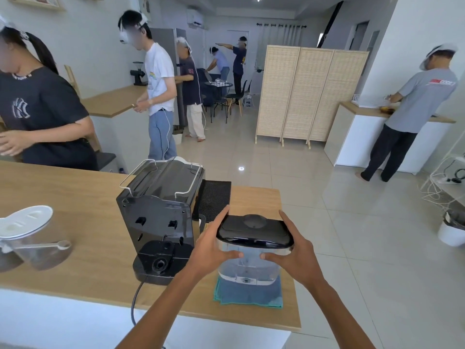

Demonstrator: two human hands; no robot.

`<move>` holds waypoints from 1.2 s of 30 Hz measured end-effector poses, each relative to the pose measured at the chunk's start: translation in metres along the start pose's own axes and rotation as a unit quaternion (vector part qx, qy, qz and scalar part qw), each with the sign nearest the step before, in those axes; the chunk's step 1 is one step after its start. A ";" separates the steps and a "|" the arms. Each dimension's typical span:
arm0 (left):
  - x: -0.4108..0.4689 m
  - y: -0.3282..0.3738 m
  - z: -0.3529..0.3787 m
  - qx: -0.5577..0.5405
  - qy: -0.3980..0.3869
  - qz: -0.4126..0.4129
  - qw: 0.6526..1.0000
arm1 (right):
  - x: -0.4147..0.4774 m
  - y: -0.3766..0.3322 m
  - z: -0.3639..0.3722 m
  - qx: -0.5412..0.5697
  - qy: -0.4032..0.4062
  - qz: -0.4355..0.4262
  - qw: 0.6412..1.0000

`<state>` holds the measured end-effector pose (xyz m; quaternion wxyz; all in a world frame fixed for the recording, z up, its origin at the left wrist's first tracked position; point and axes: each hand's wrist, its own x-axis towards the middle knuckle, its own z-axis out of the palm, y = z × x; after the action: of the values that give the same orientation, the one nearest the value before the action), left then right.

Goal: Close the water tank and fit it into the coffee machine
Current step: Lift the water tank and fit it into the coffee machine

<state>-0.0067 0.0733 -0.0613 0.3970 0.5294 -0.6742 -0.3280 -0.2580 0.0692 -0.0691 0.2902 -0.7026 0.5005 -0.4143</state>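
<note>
Your task looks about half done: the black lid (254,231) already sits on top of the clear water tank (247,265), though you cannot tell whether it is fully seated, and the tank is not yet in the coffee machine (161,217). Your left hand (211,245) grasps the tank's left side with the thumb across its front, and your right hand (295,250) grasps the right side the same way, so both are closed on it. The tank stands at, or is held just above, the folded blue cloth (247,294) near the counter's front right corner. What is left, I judge, is carrying it left to the machine's rear bay. On the wooden counter (88,202), from the left edge: a clear pitcher (32,238), the machine mid-counter, a black mat (214,197) behind. Beyond, a tiled room with several people and a folding screen (309,94).
</note>
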 end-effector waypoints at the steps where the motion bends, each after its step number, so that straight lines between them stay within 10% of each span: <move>1: -0.003 0.004 -0.005 0.006 0.009 0.008 1.000 | 0.000 -0.007 0.000 0.004 0.001 -0.008 1.000; 36: -0.057 -0.092 -0.221 0.009 0.058 0.046 0.997 | 0.021 -0.146 0.210 0.014 0.052 -0.025 0.998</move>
<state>0.2371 0.1032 -0.0479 0.4456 0.5191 -0.6766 -0.2724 -0.0036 0.0960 -0.0456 0.2631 -0.6880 0.4914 -0.4646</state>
